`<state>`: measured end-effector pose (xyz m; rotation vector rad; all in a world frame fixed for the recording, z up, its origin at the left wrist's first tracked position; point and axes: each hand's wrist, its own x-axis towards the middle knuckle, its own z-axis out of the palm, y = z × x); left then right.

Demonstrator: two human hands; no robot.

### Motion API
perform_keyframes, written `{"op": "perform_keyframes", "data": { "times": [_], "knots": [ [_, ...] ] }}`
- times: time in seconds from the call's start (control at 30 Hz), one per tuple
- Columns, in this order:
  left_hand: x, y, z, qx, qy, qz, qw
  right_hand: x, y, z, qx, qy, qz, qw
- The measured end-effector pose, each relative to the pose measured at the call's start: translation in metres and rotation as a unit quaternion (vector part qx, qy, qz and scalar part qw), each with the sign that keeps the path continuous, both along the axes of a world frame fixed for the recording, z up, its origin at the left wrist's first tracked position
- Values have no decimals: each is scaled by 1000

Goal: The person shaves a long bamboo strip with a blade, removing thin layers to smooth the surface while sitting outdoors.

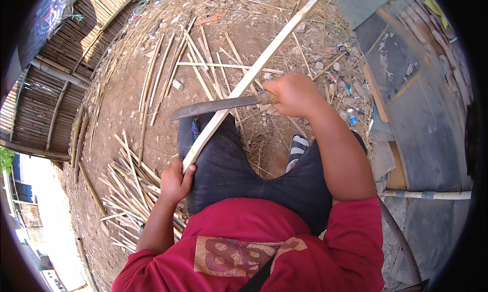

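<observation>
My left hand [175, 181] is closed around the lower end of a long pale bamboo strip [262, 60], beside my left thigh. The strip slants up and to the right, away from me. In my right hand [295, 96] is the handle of a machete [218, 107], its fingers wrapped round it. The dark, slightly curved blade points left and lies across the strip above my left knee. Blade and strip overlap here; whether the edge bites into the strip I cannot tell.
A heap of split strips [129, 195] lies on the dirt at my left. More loose strips [203, 63] are scattered ahead among straw and rubble. Slatted bamboo panels [38, 109] stand at the left. Dark sheets [427, 124] and a plastic bottle [352, 116] are on the right.
</observation>
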<state>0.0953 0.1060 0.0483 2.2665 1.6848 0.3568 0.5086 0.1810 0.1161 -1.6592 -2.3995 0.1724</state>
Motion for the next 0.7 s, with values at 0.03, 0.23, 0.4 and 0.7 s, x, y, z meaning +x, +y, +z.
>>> {"op": "perform_keyframes", "data": {
  "times": [0.03,0.23,0.4,0.7],
  "knots": [
    [-1,0,1,5,2,1,1000,6,6,-2,-18,61,-57,996],
    [4,3,6,-1,15,6,1000,77,37,-38,33,235,-293,926],
    [5,0,0,-9,-17,15,1000,23,10,-5,-10,185,-182,966],
    [7,0,6,7,-9,4,1000,29,25,-18,-10,163,-163,973]
  ]
}}
